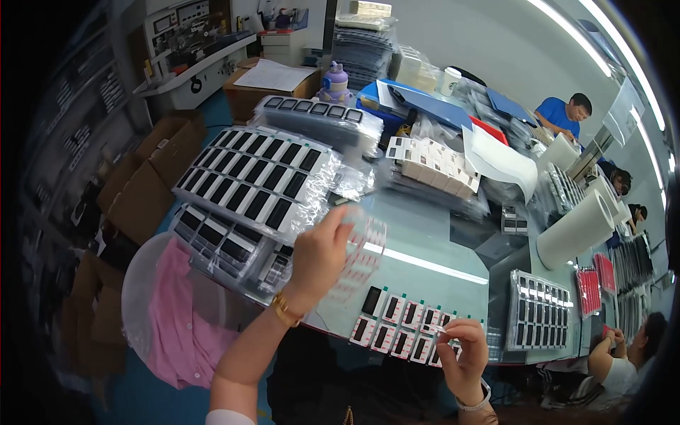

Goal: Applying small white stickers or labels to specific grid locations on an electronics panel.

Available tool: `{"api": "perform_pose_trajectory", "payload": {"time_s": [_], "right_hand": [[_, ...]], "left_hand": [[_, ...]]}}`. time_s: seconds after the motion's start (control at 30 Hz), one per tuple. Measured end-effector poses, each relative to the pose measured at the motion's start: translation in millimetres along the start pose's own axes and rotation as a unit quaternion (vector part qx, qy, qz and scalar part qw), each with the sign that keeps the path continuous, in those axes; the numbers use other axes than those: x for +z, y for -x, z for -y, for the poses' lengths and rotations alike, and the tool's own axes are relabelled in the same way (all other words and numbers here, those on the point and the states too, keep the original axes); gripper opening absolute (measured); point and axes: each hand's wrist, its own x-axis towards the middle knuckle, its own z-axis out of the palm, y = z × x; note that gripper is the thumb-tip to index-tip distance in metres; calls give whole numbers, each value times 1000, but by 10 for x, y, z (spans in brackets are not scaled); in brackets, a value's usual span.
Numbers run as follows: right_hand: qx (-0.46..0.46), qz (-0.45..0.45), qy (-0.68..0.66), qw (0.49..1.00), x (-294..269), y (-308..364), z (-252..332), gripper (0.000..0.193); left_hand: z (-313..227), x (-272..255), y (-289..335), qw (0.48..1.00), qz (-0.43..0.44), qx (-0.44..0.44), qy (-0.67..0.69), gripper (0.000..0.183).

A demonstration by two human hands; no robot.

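My left hand (320,253) is raised over the glass table (425,241) and holds a clear film sheet (361,248) with small red-marked stickers on it; the sheet is blurred. My right hand (462,354) pinches a small white piece at the right end of a double row of little black screens (397,327) with white-and-red tabs, laid along the table's near edge. A gold bracelet sits on my left wrist.
Stacked trays of black screens (255,177) in clear wrap lie at the left. Another tray (538,312) sits at the right, beside a white paper roll (577,230). Cardboard boxes (145,184) stand on the floor at left. Other people work at the far right.
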Motion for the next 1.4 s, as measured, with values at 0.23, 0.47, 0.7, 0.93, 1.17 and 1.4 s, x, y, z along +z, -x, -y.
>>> {"api": "perform_pose_trajectory", "payload": {"time_s": [0.23,0.47,0.7,0.93,1.17,1.4], "right_hand": [[-10,-27,63,998,-54,-42,-72,27],[71,-15,84,994,32,-317,-290,10],[142,55,-4,988,385,-657,-832,9],[263,149,-69,951,641,-744,-923,12],[269,169,-42,947,700,-691,-964,12],[218,177,18,960,719,-655,-994,11]], "left_hand": [[154,569,-527,968,-34,143,-201,48],[416,669,394,924,223,185,-249,51],[344,238,828,976,119,151,-101,24],[350,-20,1277,983,164,80,8,13],[392,57,1322,984,142,108,-30,21],[377,61,1312,984,138,106,-35,19]]}}
